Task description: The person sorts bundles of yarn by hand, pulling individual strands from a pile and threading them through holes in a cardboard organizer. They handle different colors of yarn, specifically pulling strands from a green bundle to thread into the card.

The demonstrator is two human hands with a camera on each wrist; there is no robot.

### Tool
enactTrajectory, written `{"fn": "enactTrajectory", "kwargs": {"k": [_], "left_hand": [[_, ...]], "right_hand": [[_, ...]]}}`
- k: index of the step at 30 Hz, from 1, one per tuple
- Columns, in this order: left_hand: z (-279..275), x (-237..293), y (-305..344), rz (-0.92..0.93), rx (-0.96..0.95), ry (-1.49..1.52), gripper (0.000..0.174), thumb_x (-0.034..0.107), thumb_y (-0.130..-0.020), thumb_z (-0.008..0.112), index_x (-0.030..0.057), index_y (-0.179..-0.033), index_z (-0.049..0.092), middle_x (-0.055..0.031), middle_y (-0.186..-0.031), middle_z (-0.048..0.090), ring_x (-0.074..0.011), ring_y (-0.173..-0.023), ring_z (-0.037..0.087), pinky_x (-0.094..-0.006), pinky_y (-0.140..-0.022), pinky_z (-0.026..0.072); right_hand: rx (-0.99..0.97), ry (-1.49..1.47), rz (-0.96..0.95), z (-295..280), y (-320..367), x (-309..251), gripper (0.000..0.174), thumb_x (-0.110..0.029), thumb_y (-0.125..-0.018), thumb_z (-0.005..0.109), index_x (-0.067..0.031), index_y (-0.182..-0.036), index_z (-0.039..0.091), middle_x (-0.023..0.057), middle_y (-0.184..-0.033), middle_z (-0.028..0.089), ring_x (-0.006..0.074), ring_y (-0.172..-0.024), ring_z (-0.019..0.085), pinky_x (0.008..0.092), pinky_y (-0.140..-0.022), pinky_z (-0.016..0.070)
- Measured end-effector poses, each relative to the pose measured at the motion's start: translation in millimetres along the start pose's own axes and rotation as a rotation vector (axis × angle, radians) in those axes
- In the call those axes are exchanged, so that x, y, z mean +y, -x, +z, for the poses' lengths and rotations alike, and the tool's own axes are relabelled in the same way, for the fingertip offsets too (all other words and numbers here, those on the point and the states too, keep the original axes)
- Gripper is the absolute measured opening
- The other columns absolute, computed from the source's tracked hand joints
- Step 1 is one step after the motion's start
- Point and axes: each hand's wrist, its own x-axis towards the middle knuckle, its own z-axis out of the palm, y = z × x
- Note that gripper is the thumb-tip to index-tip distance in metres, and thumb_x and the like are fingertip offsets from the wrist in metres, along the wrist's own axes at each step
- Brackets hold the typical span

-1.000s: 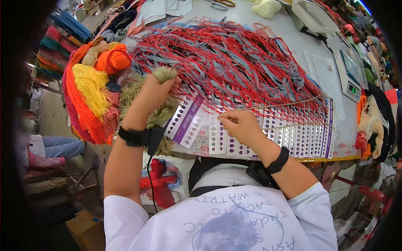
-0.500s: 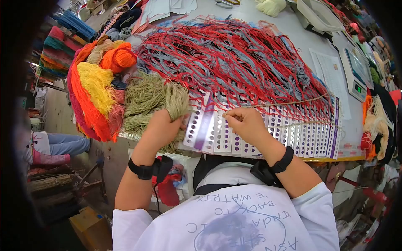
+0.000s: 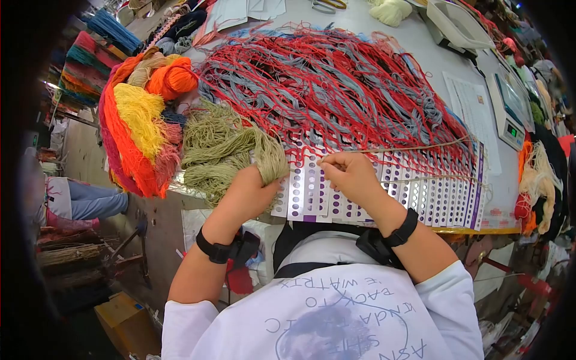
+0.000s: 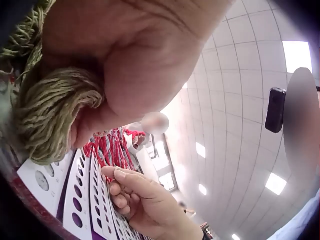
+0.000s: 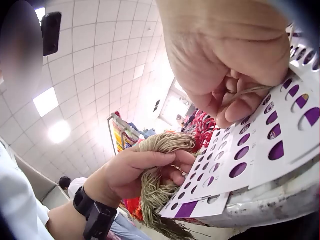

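Observation:
A thick hank of olive-green yarn (image 3: 270, 157) is gripped by my left hand (image 3: 245, 195), its loop folding over the fingers. More of the same green yarn (image 3: 210, 153) lies heaped at the table's left front. Beneath and beside this hand are white-and-purple cards with punched holes (image 3: 306, 189), laid overlapping in a row. My right hand (image 3: 354, 177) is over the cards, thumb and forefinger pinching a thin beige-green strand (image 5: 252, 91). Red and grey yarn (image 3: 336, 90) spreads in a large mass behind the cards, its ends hanging over their upper edges.
Orange and yellow skeins (image 3: 141, 126) hang over the table's left corner. A digital scale (image 3: 510, 123) stands at right beside a printed sheet (image 3: 471, 108). Scissors (image 3: 327, 5) and a cream skein (image 3: 390, 11) lie at the back. The table's front edge (image 3: 468, 230) is close to the body.
My left hand has come down toward me and rightward with the green hank. A skewed purple-striped card now lies straighter among the others. The right hand keeps nearly the same place, still pinching.

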Motion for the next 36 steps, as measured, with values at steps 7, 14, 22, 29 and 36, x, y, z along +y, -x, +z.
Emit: {"fn": "enactTrajectory", "kwargs": {"k": [7, 14, 22, 29, 36], "left_hand": [[-4, 27, 9, 0.055, 0.05, -0.309, 0.03, 0.002, -0.077, 0.058, 0.0041, -0.107, 0.062, -0.0179, -0.102, 0.061, -0.0369, -0.095, 0.058, -0.0405, -0.083, 0.046], [-8, 13, 11, 0.288, 0.022, -0.27, 0.034, 0.002, -0.074, 0.058, 0.0042, -0.107, 0.061, -0.0184, -0.108, 0.057, -0.0372, -0.101, 0.054, -0.0409, -0.088, 0.0448], [-13, 5, 8, 0.275, 0.044, -0.164, 0.036, -0.001, -0.073, 0.058, 0.0038, -0.109, 0.06, -0.0179, -0.112, 0.056, -0.0358, -0.105, 0.052, -0.0392, -0.091, 0.0433], [-7, 3, -1, 0.358, 0.072, -0.241, 0.038, -0.002, -0.073, 0.058, 0.0045, -0.11, 0.06, -0.0181, -0.115, 0.055, -0.0367, -0.11, 0.049, -0.0401, -0.096, 0.0399], [-22, 6, -9, 0.067, 0.174, 0.635, 0.017, 0.004, -0.085, 0.052, 0.003, -0.1, 0.061, -0.0106, -0.094, 0.061, -0.0224, -0.082, 0.06, -0.0302, -0.073, 0.0502]], "right_hand": [[-0.166, 0.211, -0.339, 0, 18, -15, 0.015, -0.016, -0.079, 0.06, -0.0036, -0.084, 0.068, 0.0088, -0.069, 0.065, 0.0223, -0.063, 0.062, 0.0336, -0.061, 0.0482], [-0.773, 0.456, -0.363, 27, 39, -19, 0.014, -0.014, -0.075, 0.057, -0.0072, -0.082, 0.068, 0.0133, -0.072, 0.063, 0.0331, -0.07, 0.061, 0.0413, -0.065, 0.048], [-0.658, 0.48, -0.41, 38, 37, -19, 0.014, -0.011, -0.079, 0.057, -0.0041, -0.089, 0.065, 0.012, -0.082, 0.065, 0.0293, -0.072, 0.063, 0.0365, -0.069, 0.0496], [-0.39, 0.069, 0.032, 3, 34, -33, 0.013, -0.013, -0.084, 0.06, -0.0005, -0.086, 0.063, 0.0077, -0.062, 0.058, 0.0118, -0.058, 0.058, 0.0272, -0.056, 0.046], [-0.071, -0.383, 0.151, -18, 21, -27, 0.014, -0.015, -0.086, 0.058, -0.0022, -0.089, 0.064, 0.0023, -0.07, 0.061, 0.0078, -0.052, 0.051, 0.0235, -0.051, 0.0418]]}}
